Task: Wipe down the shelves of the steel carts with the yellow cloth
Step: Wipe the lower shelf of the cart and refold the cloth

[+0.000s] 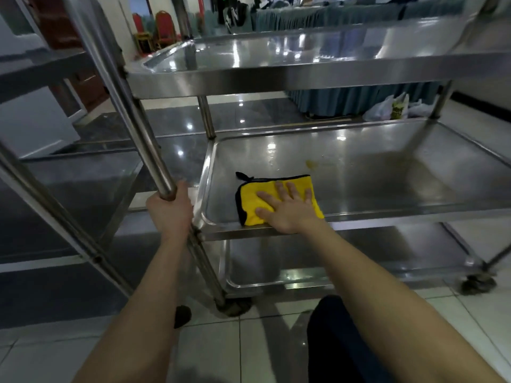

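Observation:
A three-shelf steel cart stands in front of me. The yellow cloth (257,200), folded and edged in black, lies on the near left corner of the middle shelf (387,172). My right hand (287,208) lies flat on the cloth with fingers spread, pressing it onto the steel. My left hand (170,208) is wrapped around the cart's slanted handle post (132,111) at the left. A yellowish stain (311,163) shows on the shelf just beyond the cloth. The top shelf (276,76) hangs above and the bottom shelf (345,261) lies below.
A second steel cart (55,175) stands close on the left, its posts crossing the view. Caster wheels (478,283) rest on the tiled floor. Plastic bags (387,109) and skirted tables (345,15) are behind the cart, red chairs (163,29) at far left. My dark-clad knee (340,341) is below.

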A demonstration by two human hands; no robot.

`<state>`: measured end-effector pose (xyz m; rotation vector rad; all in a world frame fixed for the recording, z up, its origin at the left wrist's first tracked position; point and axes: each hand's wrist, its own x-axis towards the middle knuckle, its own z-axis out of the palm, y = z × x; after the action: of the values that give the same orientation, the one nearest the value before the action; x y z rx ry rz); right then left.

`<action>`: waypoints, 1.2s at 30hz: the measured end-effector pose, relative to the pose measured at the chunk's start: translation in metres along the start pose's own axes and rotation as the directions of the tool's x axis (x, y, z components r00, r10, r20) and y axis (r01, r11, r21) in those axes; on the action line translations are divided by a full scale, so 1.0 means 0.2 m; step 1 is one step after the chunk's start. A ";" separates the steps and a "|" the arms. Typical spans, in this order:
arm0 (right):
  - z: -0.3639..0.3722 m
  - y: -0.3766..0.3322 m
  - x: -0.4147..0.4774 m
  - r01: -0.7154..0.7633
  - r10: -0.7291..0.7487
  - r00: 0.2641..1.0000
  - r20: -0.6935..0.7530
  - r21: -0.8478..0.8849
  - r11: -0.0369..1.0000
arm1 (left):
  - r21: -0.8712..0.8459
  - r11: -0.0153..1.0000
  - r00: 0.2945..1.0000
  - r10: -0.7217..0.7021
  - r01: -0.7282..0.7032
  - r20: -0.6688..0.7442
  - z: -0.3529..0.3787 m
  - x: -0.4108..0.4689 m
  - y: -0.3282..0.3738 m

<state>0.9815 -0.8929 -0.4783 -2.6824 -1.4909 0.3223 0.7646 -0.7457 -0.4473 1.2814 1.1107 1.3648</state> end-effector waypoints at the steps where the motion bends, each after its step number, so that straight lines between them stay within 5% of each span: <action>1: -0.02 0.15 -0.03 -0.039 0.039 0.999 -0.002 0.007 0.999 | -0.009 1.000 1.000 -0.011 0.011 0.008 0.00 0.01 -0.01; 5: -0.10 0.73 -0.13 -0.226 0.226 0.974 0.000 0.015 0.974 | -0.012 1.000 0.999 -0.014 0.014 0.043 -0.01 0.06 -0.04; 9: -0.14 0.87 -0.10 -0.325 0.324 0.945 0.052 0.018 0.946 | -0.070 0.998 0.998 0.000 0.005 0.069 0.00 0.08 -0.08; 14: -0.13 0.54 0.13 -0.239 0.238 0.971 0.036 0.011 0.971 | -0.101 0.994 0.996 0.044 -0.036 0.080 -0.01 0.12 -0.15; 21: -0.03 -0.42 0.43 0.069 -0.067 0.996 0.053 -0.040 0.997 | -0.107 0.993 0.992 0.062 -0.050 0.113 -0.03 0.14 -0.17; 25: 0.04 -0.56 0.32 0.155 -0.154 0.988 0.030 -0.043 0.987 | -0.109 0.993 0.990 0.068 -0.055 0.126 -0.02 0.11 -0.13; 30: 0.03 -0.32 0.11 0.164 -0.164 0.986 0.021 -0.015 0.986 | -0.074 0.997 0.992 0.019 -0.010 0.124 -0.02 0.08 -0.07; 36: -0.08 0.48 -0.06 -0.051 0.051 0.999 -0.007 -0.002 0.999 | 0.035 0.996 0.996 -0.078 0.077 0.042 -0.02 0.06 -0.01</action>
<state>1.0581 -0.9535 -0.4760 -2.7239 -1.4229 0.3137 0.7594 -0.7330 -0.4478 1.2728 1.1459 1.2602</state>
